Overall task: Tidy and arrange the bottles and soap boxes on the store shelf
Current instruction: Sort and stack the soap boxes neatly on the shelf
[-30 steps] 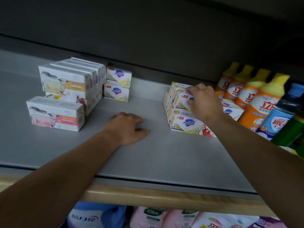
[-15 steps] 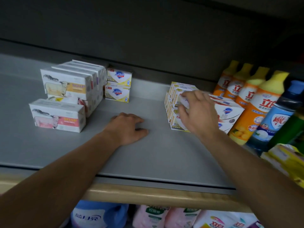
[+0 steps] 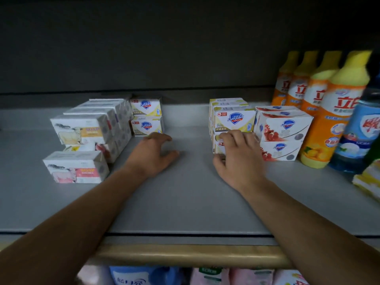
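Yellow soap boxes point(image 3: 232, 119) sit under the right hand's point(image 3: 239, 156) curled fingertips.

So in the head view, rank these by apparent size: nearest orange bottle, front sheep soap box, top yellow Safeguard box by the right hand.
1. Nearest orange bottle, clearly largest.
2. Front sheep soap box.
3. Top yellow Safeguard box, though it sits farther back, so that gap is unsure.

Matt grey shelf point(image 3: 185, 202), glossy plastic bottles point(image 3: 337, 112)
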Action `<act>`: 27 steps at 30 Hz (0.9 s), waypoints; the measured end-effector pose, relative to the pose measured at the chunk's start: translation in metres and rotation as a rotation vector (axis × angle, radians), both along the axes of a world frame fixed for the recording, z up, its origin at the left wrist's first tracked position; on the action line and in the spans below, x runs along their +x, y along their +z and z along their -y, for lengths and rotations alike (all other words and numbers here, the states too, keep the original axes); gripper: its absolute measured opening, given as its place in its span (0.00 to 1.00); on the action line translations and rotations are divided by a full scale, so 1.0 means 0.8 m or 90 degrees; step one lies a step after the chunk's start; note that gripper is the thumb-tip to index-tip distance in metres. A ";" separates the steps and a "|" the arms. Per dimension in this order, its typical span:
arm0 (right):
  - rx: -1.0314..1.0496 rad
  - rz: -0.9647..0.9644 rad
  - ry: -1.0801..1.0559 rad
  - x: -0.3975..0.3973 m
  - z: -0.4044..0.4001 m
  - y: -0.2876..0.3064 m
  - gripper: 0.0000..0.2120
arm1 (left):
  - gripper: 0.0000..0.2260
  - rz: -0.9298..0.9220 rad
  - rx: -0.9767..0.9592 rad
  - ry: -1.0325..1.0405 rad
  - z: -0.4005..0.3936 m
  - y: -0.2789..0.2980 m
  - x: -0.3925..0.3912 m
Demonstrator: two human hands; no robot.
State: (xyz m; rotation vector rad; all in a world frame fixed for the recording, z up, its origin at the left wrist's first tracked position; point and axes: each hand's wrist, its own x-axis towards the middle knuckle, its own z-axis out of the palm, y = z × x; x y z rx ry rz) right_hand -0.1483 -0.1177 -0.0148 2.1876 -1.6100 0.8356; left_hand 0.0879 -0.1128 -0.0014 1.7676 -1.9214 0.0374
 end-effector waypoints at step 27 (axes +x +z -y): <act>0.033 0.122 0.047 -0.007 0.012 0.002 0.21 | 0.19 0.098 -0.070 0.089 0.056 0.013 0.010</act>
